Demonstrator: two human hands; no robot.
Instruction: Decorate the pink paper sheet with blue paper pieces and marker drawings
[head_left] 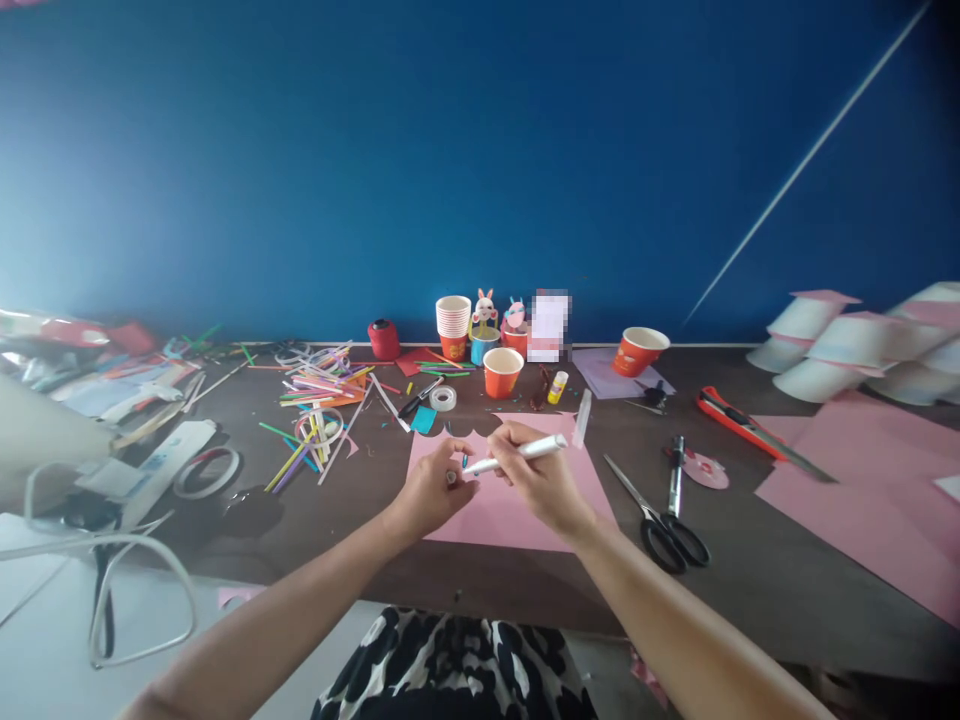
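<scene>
My right hand [536, 475] is closed around a white marker [544, 447], held slanted with its narrow end pointing left toward my other hand. My left hand [433, 492] is curled with thumb and fingers bent toward each other, at the marker's narrow end. A small roundish thing shows between those fingers, with a bit of blue beside it; both are too small to name. Under both hands lies a sheet of pink paper [517, 515] with a scalloped cut along its far edge.
Scissors [664, 525] and an orange utility knife [739, 422] lie right of the pink sheet. Paper cups [502, 373] and a glue stick [557, 387] stand behind. Colourful sticks [330, 385] and a tape roll [207, 472] are left; white cups [810, 318] stand far right.
</scene>
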